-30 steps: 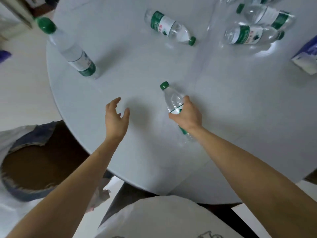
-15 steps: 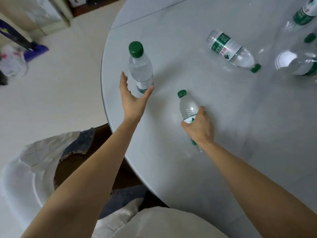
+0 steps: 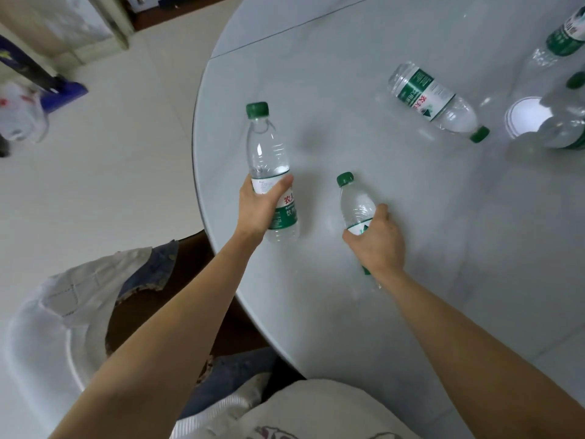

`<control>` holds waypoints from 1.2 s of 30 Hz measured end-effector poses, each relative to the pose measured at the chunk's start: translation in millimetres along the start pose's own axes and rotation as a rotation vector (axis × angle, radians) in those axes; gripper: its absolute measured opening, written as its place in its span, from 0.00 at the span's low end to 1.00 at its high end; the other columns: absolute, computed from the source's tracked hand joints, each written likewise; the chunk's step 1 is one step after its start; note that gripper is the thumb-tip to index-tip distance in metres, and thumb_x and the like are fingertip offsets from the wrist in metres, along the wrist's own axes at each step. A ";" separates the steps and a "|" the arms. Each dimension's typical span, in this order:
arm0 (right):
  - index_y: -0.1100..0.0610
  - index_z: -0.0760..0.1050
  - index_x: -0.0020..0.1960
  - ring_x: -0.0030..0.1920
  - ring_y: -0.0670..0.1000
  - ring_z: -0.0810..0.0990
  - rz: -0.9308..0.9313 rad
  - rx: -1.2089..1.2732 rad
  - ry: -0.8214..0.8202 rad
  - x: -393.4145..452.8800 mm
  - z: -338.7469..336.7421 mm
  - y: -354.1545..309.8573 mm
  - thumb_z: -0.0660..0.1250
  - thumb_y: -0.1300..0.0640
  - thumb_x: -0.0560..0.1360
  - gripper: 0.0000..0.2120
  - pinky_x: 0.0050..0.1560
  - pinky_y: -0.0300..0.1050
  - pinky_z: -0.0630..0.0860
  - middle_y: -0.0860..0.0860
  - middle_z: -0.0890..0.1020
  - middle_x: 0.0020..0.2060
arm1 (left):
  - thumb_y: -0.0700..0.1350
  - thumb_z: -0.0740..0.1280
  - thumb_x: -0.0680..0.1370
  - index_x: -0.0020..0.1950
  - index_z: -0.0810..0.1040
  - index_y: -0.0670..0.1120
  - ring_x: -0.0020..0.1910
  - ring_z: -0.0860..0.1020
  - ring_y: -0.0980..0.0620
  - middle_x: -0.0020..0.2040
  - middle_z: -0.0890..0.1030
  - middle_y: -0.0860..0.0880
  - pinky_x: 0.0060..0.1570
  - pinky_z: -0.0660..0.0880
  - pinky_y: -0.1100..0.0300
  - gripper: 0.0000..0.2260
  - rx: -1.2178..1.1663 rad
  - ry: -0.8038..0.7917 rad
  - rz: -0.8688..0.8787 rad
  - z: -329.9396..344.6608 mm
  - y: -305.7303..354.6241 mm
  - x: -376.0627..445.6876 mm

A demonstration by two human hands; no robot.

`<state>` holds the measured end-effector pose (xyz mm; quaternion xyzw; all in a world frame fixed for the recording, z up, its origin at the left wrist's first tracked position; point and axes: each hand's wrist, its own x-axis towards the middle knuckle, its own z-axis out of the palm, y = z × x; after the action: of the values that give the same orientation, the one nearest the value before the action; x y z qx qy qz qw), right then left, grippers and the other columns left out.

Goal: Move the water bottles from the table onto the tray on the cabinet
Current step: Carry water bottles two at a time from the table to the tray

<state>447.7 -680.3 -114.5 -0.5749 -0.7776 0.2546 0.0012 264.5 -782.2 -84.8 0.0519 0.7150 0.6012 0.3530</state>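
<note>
Table: pale grey round top (image 3: 427, 248) fills the right side of your view, with its curved edge toward your body and white floor tiles to its left.
Chair: white-draped seat (image 3: 57, 318) with a denim scrap sits off the table's near-left edge, under your left forearm.
Left hand: your left hand (image 3: 259, 207) is just inside the table's left edge, fingers and thumb wrapped round the label of the tall bottle.
Right hand: your right hand (image 3: 376, 242) is further in from that edge, nearer the table's middle, curled round the lower half of the second bottle.
Tall bottle: tall bottle (image 3: 269, 163) stands upright in your left grip, green cap up; you cannot tell whether its base touches the table.
Second bottle: second bottle (image 3: 356, 204) leans with its green cap away from you, its base hidden behind your wrist.
Lying bottle: lying bottle (image 3: 433, 101) rests on its side toward the table's far right, cap pointing right.
Other bottles: far-right bottles (image 3: 566, 128) are cut off at the table's right edge of view, beside a bright white glare spot.
Tray: the tray and cabinet are out of your view.
</note>
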 end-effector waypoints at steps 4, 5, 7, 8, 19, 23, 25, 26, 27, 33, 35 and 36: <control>0.61 0.65 0.59 0.53 0.61 0.76 0.016 0.019 -0.061 -7.5 -6.9 5.9 0.73 0.51 0.66 0.28 0.43 0.49 0.72 0.58 0.77 0.53 | 0.50 0.76 0.67 0.54 0.77 0.44 0.43 0.83 0.40 0.47 0.83 0.40 0.49 0.80 0.44 0.20 -0.107 0.019 -0.135 -16.4 -5.2 -46.9; 0.61 0.65 0.60 0.53 0.61 0.76 0.013 0.030 -0.079 -11.9 -8.7 9.6 0.73 0.50 0.66 0.29 0.44 0.50 0.73 0.58 0.77 0.54 | 0.48 0.75 0.69 0.53 0.78 0.44 0.41 0.83 0.41 0.45 0.83 0.41 0.48 0.80 0.46 0.16 -0.133 0.026 -0.138 -19.9 -4.1 -60.3; 0.60 0.65 0.59 0.52 0.61 0.77 0.004 0.054 -0.102 -22.2 -11.7 20.6 0.73 0.50 0.66 0.29 0.45 0.51 0.75 0.58 0.77 0.53 | 0.44 0.72 0.73 0.50 0.78 0.44 0.39 0.82 0.45 0.42 0.83 0.44 0.46 0.80 0.50 0.08 -0.183 0.038 -0.129 -25.8 -2.2 -89.6; 0.60 0.65 0.59 0.51 0.61 0.78 0.003 0.062 -0.107 -27.8 -13.2 27.1 0.73 0.49 0.65 0.29 0.44 0.50 0.76 0.57 0.77 0.52 | 0.43 0.71 0.74 0.49 0.78 0.44 0.38 0.82 0.46 0.41 0.83 0.45 0.44 0.80 0.52 0.06 -0.205 0.054 -0.120 -28.6 -2.6 -105.5; 0.55 0.77 0.55 0.42 0.52 0.83 -0.133 0.710 -0.687 -148.8 -32.8 -48.0 0.74 0.52 0.69 0.16 0.41 0.44 0.79 0.53 0.84 0.44 | 0.46 0.71 0.74 0.52 0.78 0.46 0.39 0.82 0.48 0.42 0.84 0.47 0.47 0.80 0.52 0.08 -0.343 0.299 -0.014 -77.9 -22.0 -235.7; 0.54 0.77 0.52 0.44 0.55 0.84 -0.309 0.758 -0.946 -204.8 -31.8 -107.1 0.73 0.55 0.71 0.11 0.46 0.50 0.81 0.55 0.84 0.44 | 0.51 0.74 0.69 0.49 0.80 0.51 0.44 0.84 0.47 0.44 0.85 0.48 0.48 0.80 0.52 0.11 -0.324 0.479 0.064 -126.4 -31.9 -288.0; 0.54 0.77 0.50 0.40 0.53 0.83 -0.351 0.754 -1.040 -238.0 -22.7 -130.0 0.73 0.56 0.72 0.09 0.43 0.48 0.80 0.53 0.84 0.40 | 0.54 0.74 0.66 0.49 0.80 0.51 0.43 0.85 0.47 0.43 0.86 0.48 0.46 0.81 0.52 0.15 -0.348 0.568 0.077 -159.8 -44.1 -323.2; 0.54 0.77 0.49 0.39 0.53 0.83 -0.359 0.754 -1.090 -257.3 -14.7 -141.2 0.73 0.56 0.72 0.08 0.41 0.47 0.79 0.53 0.83 0.38 | 0.56 0.74 0.64 0.50 0.81 0.49 0.43 0.85 0.46 0.44 0.86 0.46 0.46 0.81 0.51 0.18 -0.365 0.608 0.082 -179.1 -52.7 -342.3; 0.55 0.77 0.49 0.38 0.52 0.83 -0.365 0.750 -1.149 -279.7 -5.9 -152.7 0.73 0.57 0.72 0.08 0.40 0.46 0.79 0.53 0.83 0.38 | 0.57 0.73 0.63 0.52 0.81 0.48 0.44 0.85 0.44 0.45 0.86 0.45 0.46 0.81 0.49 0.22 -0.381 0.645 0.086 -199.1 -62.1 -362.0; 0.54 0.79 0.53 0.42 0.56 0.80 -0.514 0.645 -1.511 -470.7 67.8 -215.9 0.73 0.51 0.66 0.17 0.46 0.51 0.78 0.56 0.80 0.43 | 0.60 0.71 0.66 0.55 0.78 0.43 0.41 0.84 0.43 0.44 0.85 0.43 0.44 0.81 0.49 0.26 -0.502 0.908 0.101 -329.9 -126.3 -501.1; 0.57 0.78 0.55 0.41 0.55 0.82 -0.578 0.580 -1.626 -545.8 93.1 -228.2 0.71 0.53 0.68 0.17 0.43 0.49 0.80 0.57 0.81 0.44 | 0.57 0.70 0.69 0.54 0.79 0.45 0.39 0.83 0.44 0.42 0.84 0.44 0.42 0.81 0.50 0.20 -0.561 0.986 0.130 -375.9 -147.9 -551.4; 0.58 0.77 0.55 0.41 0.55 0.83 -0.610 0.545 -1.680 -582.5 104.4 -231.4 0.70 0.54 0.69 0.17 0.42 0.48 0.80 0.57 0.83 0.43 | 0.57 0.70 0.68 0.54 0.79 0.45 0.38 0.83 0.44 0.41 0.84 0.44 0.41 0.80 0.51 0.20 -0.586 1.025 0.143 -397.6 -158.3 -576.9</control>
<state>407.6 -1291.1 56.1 0.0469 -0.5544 0.7491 -0.3597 524.4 -1440.2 39.5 -0.2967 0.5932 0.7442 -0.0792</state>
